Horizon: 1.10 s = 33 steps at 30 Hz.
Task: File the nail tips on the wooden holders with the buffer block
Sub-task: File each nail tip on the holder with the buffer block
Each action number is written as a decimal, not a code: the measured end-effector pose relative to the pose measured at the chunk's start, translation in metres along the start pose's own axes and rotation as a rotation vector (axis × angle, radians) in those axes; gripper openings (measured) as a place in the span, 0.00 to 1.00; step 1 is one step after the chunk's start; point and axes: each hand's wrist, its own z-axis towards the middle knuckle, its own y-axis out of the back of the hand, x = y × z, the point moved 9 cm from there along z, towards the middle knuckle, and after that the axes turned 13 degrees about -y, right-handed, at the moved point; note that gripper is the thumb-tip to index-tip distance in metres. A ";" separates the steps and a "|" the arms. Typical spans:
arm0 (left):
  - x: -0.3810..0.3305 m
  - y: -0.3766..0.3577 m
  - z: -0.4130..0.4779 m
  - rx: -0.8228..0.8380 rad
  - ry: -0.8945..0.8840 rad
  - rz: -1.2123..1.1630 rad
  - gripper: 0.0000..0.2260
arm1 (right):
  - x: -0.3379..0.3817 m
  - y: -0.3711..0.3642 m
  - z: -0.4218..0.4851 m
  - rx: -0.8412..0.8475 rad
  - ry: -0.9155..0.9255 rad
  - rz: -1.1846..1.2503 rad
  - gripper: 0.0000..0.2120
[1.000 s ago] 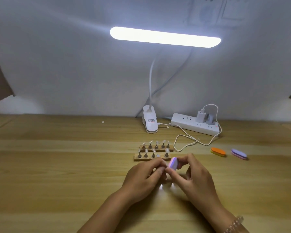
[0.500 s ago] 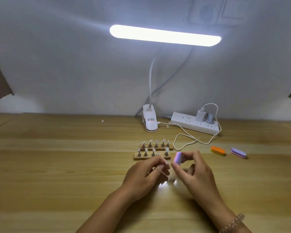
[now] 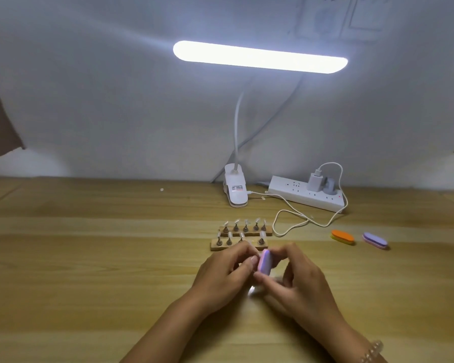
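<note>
The right hand [image 3: 296, 279] pinches the buffer [image 3: 264, 262] on edge. The left hand [image 3: 224, 273] curls its fingers against the buffer; what they pinch is hidden, probably a tip taken from the gap in the near holder [image 3: 215, 247]. The other tips [image 3: 262, 234] stand on the two holders at 12 o'clock, just beyond the hands. Short, light strokes in one direction, with the tip braced firmly, should keep its edge even. The lamp clip [image 3: 236, 191], further off at 12, bears a label too small to read.
</note>
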 end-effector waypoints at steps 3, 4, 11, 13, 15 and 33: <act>0.001 -0.001 -0.001 0.006 -0.001 -0.005 0.06 | -0.006 0.004 0.003 -0.056 -0.017 -0.030 0.16; 0.003 0.000 -0.001 -0.001 0.004 -0.004 0.06 | -0.004 0.000 0.000 -0.035 0.009 -0.061 0.17; 0.004 -0.002 -0.002 -0.029 0.020 -0.077 0.06 | -0.007 0.012 0.001 -0.087 -0.063 0.088 0.19; 0.005 -0.001 -0.002 -0.028 0.010 -0.045 0.06 | 0.003 0.001 -0.003 -0.006 0.012 0.008 0.19; 0.005 -0.001 -0.001 -0.026 0.004 -0.030 0.07 | 0.000 -0.001 -0.001 0.013 -0.015 -0.001 0.18; 0.005 -0.004 -0.002 -0.026 0.039 -0.096 0.07 | -0.021 0.019 0.005 -0.137 -0.158 0.129 0.16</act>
